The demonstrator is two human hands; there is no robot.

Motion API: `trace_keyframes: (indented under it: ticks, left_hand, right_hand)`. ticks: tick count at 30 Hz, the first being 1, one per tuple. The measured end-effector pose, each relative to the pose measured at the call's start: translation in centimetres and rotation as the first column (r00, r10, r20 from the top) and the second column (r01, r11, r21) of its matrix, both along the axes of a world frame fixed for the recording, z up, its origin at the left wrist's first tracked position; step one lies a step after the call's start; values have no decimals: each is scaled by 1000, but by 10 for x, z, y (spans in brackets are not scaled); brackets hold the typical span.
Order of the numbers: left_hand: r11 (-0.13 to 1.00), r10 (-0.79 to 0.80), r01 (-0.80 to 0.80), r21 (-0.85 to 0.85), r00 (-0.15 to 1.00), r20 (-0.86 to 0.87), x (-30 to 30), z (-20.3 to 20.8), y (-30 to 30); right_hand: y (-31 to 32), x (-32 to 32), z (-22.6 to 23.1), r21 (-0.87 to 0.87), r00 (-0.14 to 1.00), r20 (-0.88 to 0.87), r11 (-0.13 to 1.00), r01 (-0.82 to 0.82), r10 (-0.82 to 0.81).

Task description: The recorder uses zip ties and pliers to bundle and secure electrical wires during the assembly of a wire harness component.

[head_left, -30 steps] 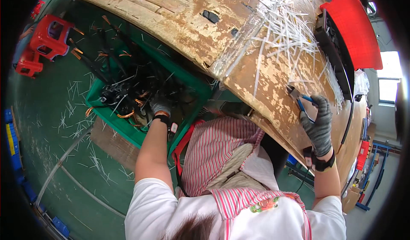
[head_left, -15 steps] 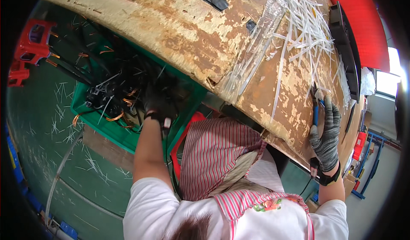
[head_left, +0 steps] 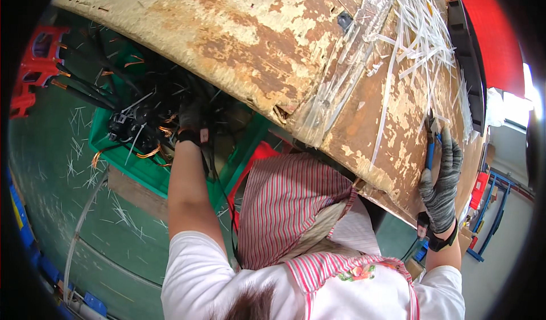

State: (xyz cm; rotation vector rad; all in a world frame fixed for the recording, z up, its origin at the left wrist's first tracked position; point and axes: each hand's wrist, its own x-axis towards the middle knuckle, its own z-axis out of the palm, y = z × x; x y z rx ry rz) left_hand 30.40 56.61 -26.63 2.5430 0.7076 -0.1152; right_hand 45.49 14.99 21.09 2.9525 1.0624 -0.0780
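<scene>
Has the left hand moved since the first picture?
Yes, the left hand has gone farther across the green box, toward the table edge.

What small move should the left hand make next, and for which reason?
Probably the left hand should lift one black cable out of the green crate toward the wooden table: it is down among the black cables, while the right hand is at the blue-handled pliers on the tabletop.

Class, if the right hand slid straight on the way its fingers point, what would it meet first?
The right hand would likely meet the loose white strips on the worn table first, though depth is unclear in this fisheye view.
</scene>
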Motion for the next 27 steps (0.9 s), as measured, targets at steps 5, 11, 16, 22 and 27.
trace_keyframes:
  ticks: [5, 11, 16, 22, 27]
  left_hand:
    - [37, 795, -226, -973, 597, -109, 13, -10, 1]
    - [947, 130, -150, -286, 988, -88, 50, -1, 28]
    - [902, 293, -280, -329, 956, -11, 74, -22, 26]
    - [924, 292, -306, -230, 952, -95, 107, -39, 27]
    - [903, 317, -320, -286, 947, -59, 100, -48, 28]
  right_hand:
    - [1, 3, 0, 28, 1000, -28, 1000, -9, 10]
    - [4, 2, -1, 37, 998, -50, 999, 28, -26]
    - [6, 3, -2, 40, 998, -59, 998, 37, -35]
    - [5, 3, -6, 90, 992, -106, 993, 82, -73]
    - [4, 0, 0, -61, 997, -48, 996, 65, -68]
